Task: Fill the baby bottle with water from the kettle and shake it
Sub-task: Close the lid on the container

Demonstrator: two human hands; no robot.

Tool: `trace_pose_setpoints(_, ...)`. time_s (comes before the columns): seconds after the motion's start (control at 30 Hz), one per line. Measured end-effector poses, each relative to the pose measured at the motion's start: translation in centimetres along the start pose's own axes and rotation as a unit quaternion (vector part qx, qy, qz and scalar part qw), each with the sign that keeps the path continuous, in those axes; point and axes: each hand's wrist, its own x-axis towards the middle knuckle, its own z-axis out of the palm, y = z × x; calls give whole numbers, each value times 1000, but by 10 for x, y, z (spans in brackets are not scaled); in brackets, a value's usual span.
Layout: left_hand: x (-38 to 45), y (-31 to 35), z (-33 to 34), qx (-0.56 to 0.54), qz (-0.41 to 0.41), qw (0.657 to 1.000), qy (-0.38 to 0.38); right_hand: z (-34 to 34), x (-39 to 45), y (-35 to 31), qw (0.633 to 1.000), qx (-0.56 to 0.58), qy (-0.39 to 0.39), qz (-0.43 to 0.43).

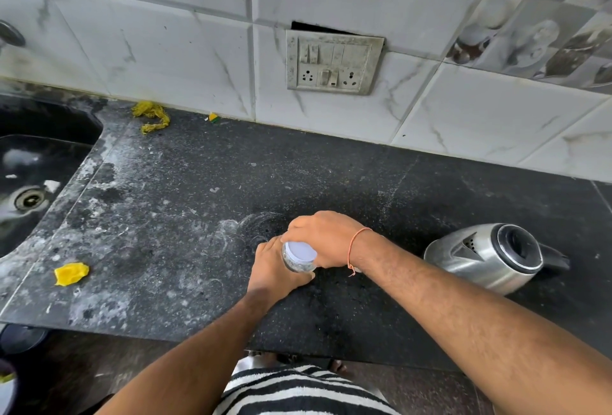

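Black counter (pixel 331 166) carries kettle (pixel 486 257), yellow scrap (pixel 70 273), yellow cloth (pixel 151 115).

Two bare forearms reach forward and meet low over the middle of the view. The left hand (pixel 276 265), coming up from the lower left, is curled round the side of the small clear baby bottle with a pale lavender disc-shaped end (pixel 299 256), its thumb lying along the near side. The right hand (pixel 326 237), entering from the lower right with the wrist bent inward, arches over the far end of that bottle, fingers curled down around it. A thin orange thread bracelet (pixel 356 246) circles the right wrist.
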Motion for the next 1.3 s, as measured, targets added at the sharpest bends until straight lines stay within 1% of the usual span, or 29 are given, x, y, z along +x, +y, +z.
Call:
trace_pose_setpoints(0.1, 1, -1, 1, -7, -9, 1000, -4, -3, 2, 0, 1000, 6, -17, -13)
trace_pose_setpoints(0.2, 1, -2, 2, -3, -7, 1000, -5, -3, 0, 3, 999, -5, -13, -30)
trace_pose_setpoints(0.27, 2, -3, 3, -3, -11, 1000, -8, -3, 0, 4, 999, -9, -23, -26)
trace_pose_setpoints(0.43, 5, -7, 3, 0, -1, 1000, -21, -5, 2, -3, 998, -31, -20, 60)
trace_pose_setpoints(0.57, 6, -4, 2, 12, 33, 999, -19, -2, -5, -13, 995, -42, -4, 91)
trace_pose_setpoints(0.7, 7, -5, 3, 18, 51, 998, -14, 2, -7, -25, 988, -9, 17, 152)
trace_pose_setpoints(0.9, 6, -6, 5, 18, 54, 998, -9, 18, -14, -29, 977, 40, 42, 203)
trace_pose_setpoints(1.03, 0, 0, 5, 6, 44, 999, -6, 44, -27, -31, 959, 140, 81, 232)
trace_pose_setpoints(1.1, -1, 3, 6, 16, 29, 999, -9, 60, -36, -34, 936, 212, 122, 252)
trace_pose_setpoints(1.17, -1, 4, 8, 15, 4, 1000, -16, 78, -47, -36, 906, 282, 168, 269)
trace_pose_setpoints(1.23, -6, 10, 7, -12, -13, 1000, -6, 97, -63, -37, 885, 307, 213, 277)
trace_pose_setpoints(1.3, -8, 13, 5, -33, -28, 999, 9, 120, -83, -36, 884, 295, 245, 269)
